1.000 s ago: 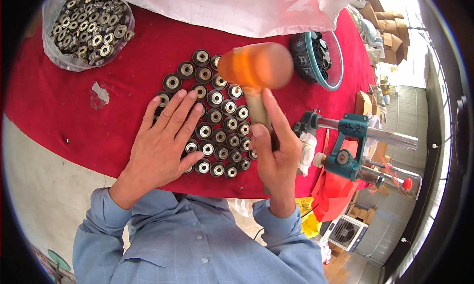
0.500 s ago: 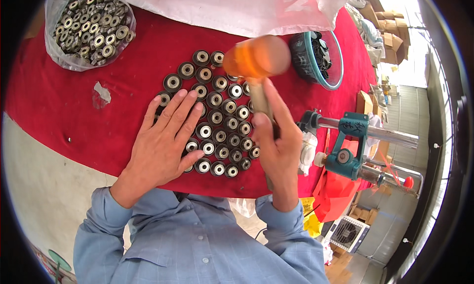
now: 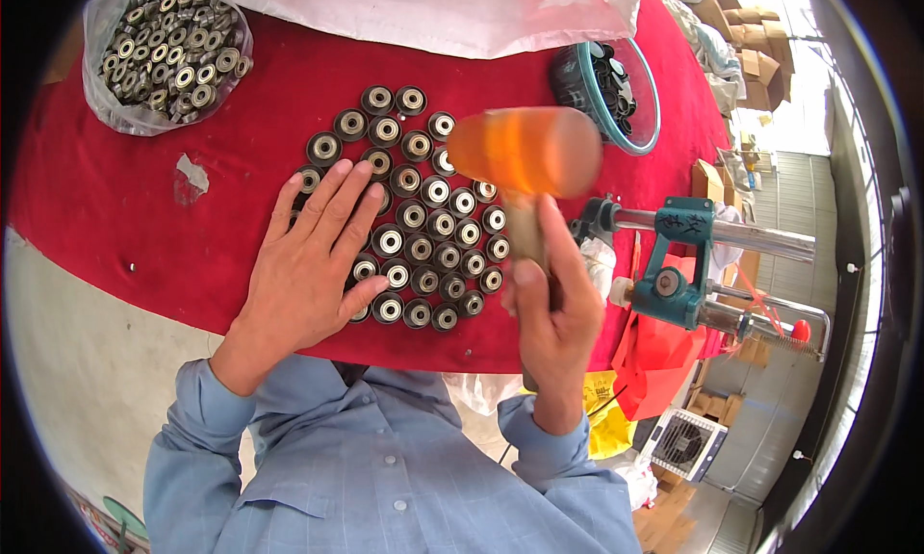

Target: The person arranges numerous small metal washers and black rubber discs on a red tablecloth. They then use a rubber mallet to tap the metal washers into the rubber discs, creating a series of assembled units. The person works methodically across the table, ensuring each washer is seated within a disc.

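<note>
Several metal bearings seated in black rings [image 3: 421, 249] stand close together on the red cloth in front of me. My left hand [image 3: 303, 270] lies flat along the left side of the group, fingers outstretched, covering some of them. My right hand [image 3: 560, 313] is wrapped round the pale handle of a mallet with an amber, see-through head [image 3: 527, 153]. The mallet is held above the right part of the group, its head blurred by motion and hiding what lies under it.
A clear plastic bag of loose bearings [image 3: 168, 53] stands far left. At far right sits a teal-rimmed basin [image 3: 647, 82] with black rings inside. A green metal press [image 3: 681, 265] is at the right edge. White sheeting [image 3: 433, 10] lies along the back.
The mallet has risen and shifted right and nearer to me, with my right hand still round its handle. My left hand stays flat on the bearings. The whole view has shifted slightly.
</note>
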Available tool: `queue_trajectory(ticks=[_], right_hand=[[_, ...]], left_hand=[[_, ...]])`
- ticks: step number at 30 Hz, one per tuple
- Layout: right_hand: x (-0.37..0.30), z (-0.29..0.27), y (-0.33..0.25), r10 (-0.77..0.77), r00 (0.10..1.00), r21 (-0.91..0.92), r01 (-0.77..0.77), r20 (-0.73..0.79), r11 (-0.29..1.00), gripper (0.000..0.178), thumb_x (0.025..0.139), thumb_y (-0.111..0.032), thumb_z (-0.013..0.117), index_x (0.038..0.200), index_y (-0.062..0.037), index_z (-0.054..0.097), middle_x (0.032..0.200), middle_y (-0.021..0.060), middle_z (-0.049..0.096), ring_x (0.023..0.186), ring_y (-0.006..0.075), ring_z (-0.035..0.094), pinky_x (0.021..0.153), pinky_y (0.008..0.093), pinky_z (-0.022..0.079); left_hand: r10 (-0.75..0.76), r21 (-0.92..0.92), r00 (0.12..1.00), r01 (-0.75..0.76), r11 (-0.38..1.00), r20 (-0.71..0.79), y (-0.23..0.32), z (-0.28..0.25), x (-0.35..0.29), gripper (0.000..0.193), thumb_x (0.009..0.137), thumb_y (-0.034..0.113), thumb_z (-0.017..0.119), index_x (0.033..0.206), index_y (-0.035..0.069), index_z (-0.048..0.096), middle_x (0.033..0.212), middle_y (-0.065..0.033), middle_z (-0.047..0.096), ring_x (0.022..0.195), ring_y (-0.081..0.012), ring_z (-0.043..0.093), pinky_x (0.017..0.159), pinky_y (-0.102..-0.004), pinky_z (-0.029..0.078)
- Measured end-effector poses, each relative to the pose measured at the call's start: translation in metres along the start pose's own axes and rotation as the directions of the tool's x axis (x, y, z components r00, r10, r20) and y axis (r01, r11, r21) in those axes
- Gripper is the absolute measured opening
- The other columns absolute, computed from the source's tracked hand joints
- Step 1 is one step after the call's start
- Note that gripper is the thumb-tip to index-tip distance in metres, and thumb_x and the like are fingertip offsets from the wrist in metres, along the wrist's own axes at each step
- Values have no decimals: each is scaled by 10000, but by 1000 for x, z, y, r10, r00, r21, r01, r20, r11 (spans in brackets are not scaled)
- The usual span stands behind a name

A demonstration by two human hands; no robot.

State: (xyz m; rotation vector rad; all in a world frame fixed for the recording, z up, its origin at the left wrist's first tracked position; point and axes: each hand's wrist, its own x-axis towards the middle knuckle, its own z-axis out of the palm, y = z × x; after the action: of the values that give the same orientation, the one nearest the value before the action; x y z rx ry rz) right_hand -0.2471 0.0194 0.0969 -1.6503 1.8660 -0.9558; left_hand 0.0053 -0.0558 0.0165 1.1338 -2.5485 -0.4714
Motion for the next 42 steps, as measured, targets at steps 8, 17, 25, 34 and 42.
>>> queue_trajectory(ticks=[8,17,25,34,42], right_hand=[[-13,13,9,144,988,-5,-144,63,990,602,997,60,661,1579,-72,583,1136,206,760,907,224,720,861,338,576],[-49,-4,5,-75,997,-109,76,5,991,547,1029,45,634,1572,10,569,1205,112,764,742,95,640,692,246,539],[-52,-1,14,76,997,-24,-77,-33,997,550,1036,16,654,1579,-20,573,1054,120,750,760,126,617,705,282,543],[-57,7,8,-37,999,-95,34,-31,995,602,990,45,683,1574,-65,585,949,158,686,752,212,629,730,336,545],[-68,-9,7,102,993,11,-102,-60,995,536,1030,36,645,1561,-3,582,1147,155,748,772,136,638,726,282,548]], left_hand=[[11,17,1000,-11,1000,-14,1,0,2,881,936,464,754,1637,25,452,1740,-165,374,1635,-336,312,1324,-592,227],[-6,43,1000,5,999,18,0,2,-2,918,935,446,745,1679,45,387,1759,-168,334,1640,-360,294,1337,-590,194],[-4,49,1000,3,999,13,1,2,-4,901,940,416,745,1679,46,386,1762,-159,329,1640,-354,292,1341,-581,192],[8,66,1000,-9,998,10,2,1,-2,894,943,401,740,1678,42,379,1760,-156,332,1639,-355,292,1343,-572,192],[5,62,1000,-6,998,14,-1,0,0,907,931,401,750,1681,48,381,1764,-154,326,1642,-353,286,1348,-566,184]])
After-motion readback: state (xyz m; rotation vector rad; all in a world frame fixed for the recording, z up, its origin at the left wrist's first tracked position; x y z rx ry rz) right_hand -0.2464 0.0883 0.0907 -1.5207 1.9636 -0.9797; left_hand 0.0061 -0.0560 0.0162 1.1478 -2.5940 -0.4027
